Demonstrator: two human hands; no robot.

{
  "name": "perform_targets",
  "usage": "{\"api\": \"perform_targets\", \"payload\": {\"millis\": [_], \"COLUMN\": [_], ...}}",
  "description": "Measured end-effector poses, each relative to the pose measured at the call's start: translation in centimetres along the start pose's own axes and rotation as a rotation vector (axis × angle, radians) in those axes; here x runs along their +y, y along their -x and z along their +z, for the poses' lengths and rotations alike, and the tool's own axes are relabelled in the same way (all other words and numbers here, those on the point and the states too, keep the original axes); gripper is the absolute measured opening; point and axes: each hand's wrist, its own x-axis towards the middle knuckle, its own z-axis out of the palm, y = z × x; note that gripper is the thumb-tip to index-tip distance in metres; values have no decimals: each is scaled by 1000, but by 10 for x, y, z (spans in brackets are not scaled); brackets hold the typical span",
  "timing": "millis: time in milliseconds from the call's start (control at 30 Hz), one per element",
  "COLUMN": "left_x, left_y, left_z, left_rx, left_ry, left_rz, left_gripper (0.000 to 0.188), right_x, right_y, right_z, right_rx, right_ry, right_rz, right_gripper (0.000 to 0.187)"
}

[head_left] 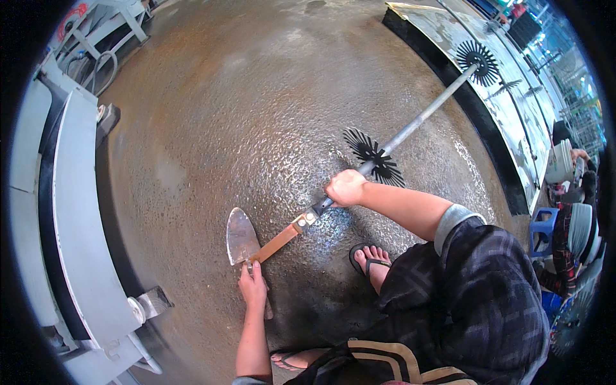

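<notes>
My right hand point(347, 188) is wrapped round a grey metal shaft point(427, 114) that slants from the lower middle to the upper right. Black finned discs point(374, 158) sit on the shaft beyond my fist. A flat brown bar point(276, 246) is bolted to its near end. Closed around the neck and handle of a pointed trowel, my left hand point(254, 287) is beside the bar's lower tip. The trowel's worn, stained blade point(241, 237) points away from me. Whether the bar touches the trowel or my left fingers, I cannot tell.
Wet, rough concrete floor point(212, 109) lies around my sandalled feet. Grey machine frames point(77, 212) line the left side. At right stands a low metal-topped platform point(449, 38), with a blue stool point(543, 231), a white bucket point(561, 163) and another person nearby.
</notes>
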Motion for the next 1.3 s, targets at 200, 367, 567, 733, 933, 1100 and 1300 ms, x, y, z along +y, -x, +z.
{"api": "perform_targets", "payload": {"millis": [200, 367, 567, 733, 933, 1100, 1300], "left_x": [-7, -10, -40, -37, -22, -22, -30], "left_y": [1, -5, 12, 24, 6, 0, 2], "left_z": [8, -11, -2, 29, 69, 87, 89], "left_rx": [35, 196, 269, 252, 459, 520, 482], "left_ry": [451, 656, 720, 804, 956, 1044, 956], "left_rz": [-82, -157, -189, -356, -387, -406, -364], "left_gripper": [27, 27, 27, 27, 31, 31, 32], "right_x": [-3, -7, -17, -36, -39, -37, -31], "right_y": [-8, -16, -27, -33, -35, -42, -52], "right_z": [13, 33, 35, 15, 17, 28, 30], "right_rx": [-71, -118, -94, -210, -210, -185, -231], "right_ry": [11, 53, 143, 149, 154, 190, 230], "right_rz": [4, 43, 100, 181, 87, 90, 103], "right_gripper": [31, 30, 50, 51, 58, 69, 68]}}
